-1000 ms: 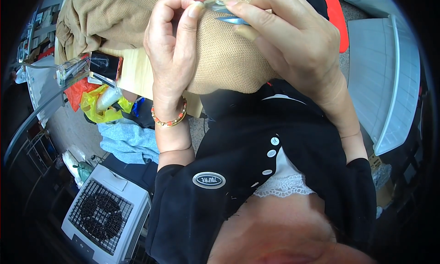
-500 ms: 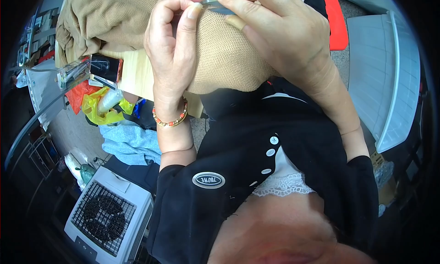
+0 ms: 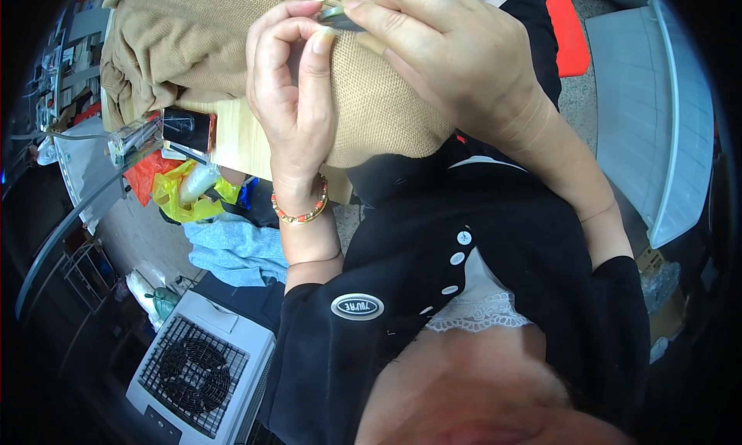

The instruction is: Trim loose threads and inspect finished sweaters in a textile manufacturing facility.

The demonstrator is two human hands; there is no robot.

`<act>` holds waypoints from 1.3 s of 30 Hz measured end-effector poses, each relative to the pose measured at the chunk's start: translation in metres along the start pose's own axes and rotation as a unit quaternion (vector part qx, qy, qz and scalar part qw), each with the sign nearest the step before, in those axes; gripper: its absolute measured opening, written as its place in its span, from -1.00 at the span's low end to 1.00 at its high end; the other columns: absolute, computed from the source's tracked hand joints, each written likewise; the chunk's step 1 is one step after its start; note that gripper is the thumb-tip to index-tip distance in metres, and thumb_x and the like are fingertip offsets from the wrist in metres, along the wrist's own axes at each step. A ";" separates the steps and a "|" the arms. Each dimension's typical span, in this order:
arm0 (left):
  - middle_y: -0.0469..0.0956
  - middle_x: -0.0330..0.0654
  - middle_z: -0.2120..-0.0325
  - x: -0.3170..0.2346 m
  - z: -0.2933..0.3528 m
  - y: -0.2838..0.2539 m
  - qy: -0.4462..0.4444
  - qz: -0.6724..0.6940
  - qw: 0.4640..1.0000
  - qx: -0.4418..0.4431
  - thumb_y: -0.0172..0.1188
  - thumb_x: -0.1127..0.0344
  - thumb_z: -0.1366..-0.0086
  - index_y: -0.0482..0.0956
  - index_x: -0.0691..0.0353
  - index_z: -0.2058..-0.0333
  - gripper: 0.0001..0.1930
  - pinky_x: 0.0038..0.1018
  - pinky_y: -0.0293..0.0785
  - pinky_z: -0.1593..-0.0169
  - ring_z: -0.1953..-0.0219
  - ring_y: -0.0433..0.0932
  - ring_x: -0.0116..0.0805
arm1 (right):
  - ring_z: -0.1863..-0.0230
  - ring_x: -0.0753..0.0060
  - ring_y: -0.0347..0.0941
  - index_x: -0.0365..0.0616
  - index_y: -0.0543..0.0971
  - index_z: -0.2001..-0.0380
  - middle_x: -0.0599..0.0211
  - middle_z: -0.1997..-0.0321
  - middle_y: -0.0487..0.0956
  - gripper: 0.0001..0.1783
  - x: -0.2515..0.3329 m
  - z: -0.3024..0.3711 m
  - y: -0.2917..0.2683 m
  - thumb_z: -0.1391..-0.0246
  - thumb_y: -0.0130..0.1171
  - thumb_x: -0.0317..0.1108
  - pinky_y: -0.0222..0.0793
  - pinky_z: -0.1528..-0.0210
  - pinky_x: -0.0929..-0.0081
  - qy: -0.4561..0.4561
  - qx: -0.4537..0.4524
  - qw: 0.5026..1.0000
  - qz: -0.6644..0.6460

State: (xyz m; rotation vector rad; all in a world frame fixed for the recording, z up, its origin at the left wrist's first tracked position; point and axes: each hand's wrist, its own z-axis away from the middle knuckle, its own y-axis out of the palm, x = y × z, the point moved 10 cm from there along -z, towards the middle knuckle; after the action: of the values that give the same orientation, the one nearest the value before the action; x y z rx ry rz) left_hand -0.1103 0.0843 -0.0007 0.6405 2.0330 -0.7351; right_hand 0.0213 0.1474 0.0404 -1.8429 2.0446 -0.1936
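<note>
A tan knit garment (image 3: 379, 113) lies bunched over the table edge and hangs toward my lap. My left hand (image 3: 294, 86) is closed at its upper part, thumb and fingertips pinching the knit. My right hand (image 3: 464, 51) comes in from the other side, closed round a small shiny metal tool (image 3: 340, 18). The tool looks like thread snips or tweezers; the fingers cover most of it, so I cannot tell which. Its tip meets my left fingertips, and whatever sits between them is too small to make out.
Left of the garment, a dark phone (image 3: 188, 130) lies on the pale wooden table (image 3: 239, 140). Below are a yellow plastic bag (image 3: 174, 198), blue cloth (image 3: 236, 248) and a grey-white fan unit (image 3: 201, 368). A large pale plastic bin (image 3: 641, 120) stands at right, beside a red seat (image 3: 568, 32).
Both hands and the tool have shifted slightly, the right hand a little left and up. The surroundings at left have slid rightward in view. Both hands keep their hold.
</note>
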 end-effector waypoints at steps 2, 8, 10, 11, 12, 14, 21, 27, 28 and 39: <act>0.52 -0.10 0.09 -0.003 0.001 0.000 0.009 -0.024 1.000 -0.002 0.17 0.44 -0.36 0.53 0.31 0.27 -0.94 -0.55 0.44 0.13 0.19 0.51 -0.44 | 0.11 0.14 0.56 -0.24 0.63 0.19 0.21 0.19 0.59 -0.67 0.000 0.002 -0.001 0.06 0.16 -0.34 0.42 -0.01 0.28 -0.007 0.000 1.000 0.001; 0.36 -0.06 -0.08 -0.004 0.015 -0.031 0.022 -0.008 0.993 -0.119 0.13 0.43 -0.38 0.49 0.33 0.18 -0.89 -0.58 0.40 0.08 0.17 0.43 -0.54 | 0.14 0.15 0.57 -0.23 0.62 0.20 0.13 0.18 0.59 -0.70 -0.013 -0.001 -0.021 0.09 0.27 -0.42 0.47 0.07 0.36 0.049 -0.110 0.981 -0.153; 0.37 -0.09 -0.07 0.005 0.029 -0.053 -0.003 -0.018 0.986 -0.168 0.12 0.41 -0.40 0.45 0.32 0.09 -0.83 -0.57 0.40 0.08 0.17 0.43 -0.52 | 0.17 0.12 0.57 -0.22 0.63 0.21 0.09 0.22 0.60 -0.72 -0.037 -0.002 0.010 0.07 0.35 -0.48 0.47 0.11 0.45 0.352 0.221 0.850 -0.324; 0.40 -0.12 -0.04 0.013 0.032 -0.058 -0.033 -0.047 0.986 -0.159 0.12 0.39 -0.40 0.46 0.32 0.08 -0.81 -0.56 0.40 0.07 0.18 0.43 -0.51 | 0.24 0.32 0.57 -0.25 0.60 0.18 0.21 0.26 0.62 -0.72 -0.043 0.003 0.010 0.00 0.36 -0.51 0.45 0.14 0.54 0.401 0.209 0.824 -0.340; 0.42 -0.14 -0.01 0.024 0.039 -0.066 -0.064 -0.077 0.984 -0.151 0.12 0.37 -0.41 0.47 0.31 0.06 -0.80 -0.55 0.40 0.06 0.19 0.44 -0.50 | 0.35 0.47 0.50 -0.22 0.62 0.12 0.32 0.33 0.59 -0.63 -0.043 0.029 0.017 0.05 0.42 -0.42 0.41 0.29 0.56 0.409 0.199 0.815 -0.360; 0.49 -0.14 0.14 0.056 0.060 -0.076 -0.157 -0.128 0.972 -0.121 0.17 0.25 -0.39 0.52 0.32 0.06 -0.73 -0.43 0.38 -0.04 0.10 0.46 -0.39 | 0.46 0.68 0.38 -0.20 0.63 0.07 0.48 0.45 0.49 -0.49 -0.047 0.067 0.026 0.14 0.51 -0.29 0.33 0.43 0.65 0.411 0.288 0.788 -0.357; 0.61 -0.22 0.23 0.069 0.081 -0.078 -0.227 -0.052 0.969 -0.083 0.06 0.30 -0.47 0.56 0.33 0.12 -0.78 -0.53 0.39 -0.03 0.12 0.51 -0.49 | 0.53 0.81 0.16 -0.25 0.61 0.22 0.63 0.53 0.35 -0.62 -0.054 0.091 0.039 0.10 0.50 -0.33 0.07 0.53 0.71 0.502 0.323 0.659 -0.457; 0.59 -0.14 0.10 0.044 0.055 -0.068 -0.137 -0.113 0.984 -0.002 0.12 0.29 -0.43 0.47 0.32 0.00 -0.73 -0.54 0.41 -0.03 0.10 0.51 -0.50 | 0.52 0.87 0.10 -0.26 0.60 0.27 0.71 0.56 0.24 -0.68 -0.063 0.083 0.019 0.13 0.50 -0.47 -0.01 0.49 0.77 0.500 0.353 0.618 -0.493; 0.58 -0.12 0.09 0.038 0.047 -0.056 -0.104 -0.172 0.979 0.025 0.16 0.29 -0.40 0.44 0.32 -0.05 -0.68 -0.54 0.41 -0.03 0.10 0.51 -0.50 | 0.49 0.88 0.10 -0.27 0.60 0.29 0.71 0.51 0.27 -0.66 -0.069 0.082 0.011 0.18 0.51 -0.53 -0.02 0.47 0.78 0.493 0.336 0.621 -0.509; 0.58 -0.29 0.32 -0.041 0.033 -0.060 -0.279 0.071 0.949 0.130 0.24 0.34 -0.26 0.57 0.39 0.19 -0.77 -0.62 0.38 0.06 0.21 0.52 -0.54 | 0.49 0.78 0.08 -0.21 0.47 0.44 0.57 0.48 0.31 -0.65 -0.142 0.086 -0.059 0.28 0.42 -0.36 -0.11 0.45 0.69 0.402 0.239 0.693 -0.548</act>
State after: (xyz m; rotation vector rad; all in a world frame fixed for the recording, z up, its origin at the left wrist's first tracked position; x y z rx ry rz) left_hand -0.1118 0.0132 0.0342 0.6310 1.3717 -0.9795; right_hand 0.1172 0.2920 0.0083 -2.5199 0.6607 -1.9028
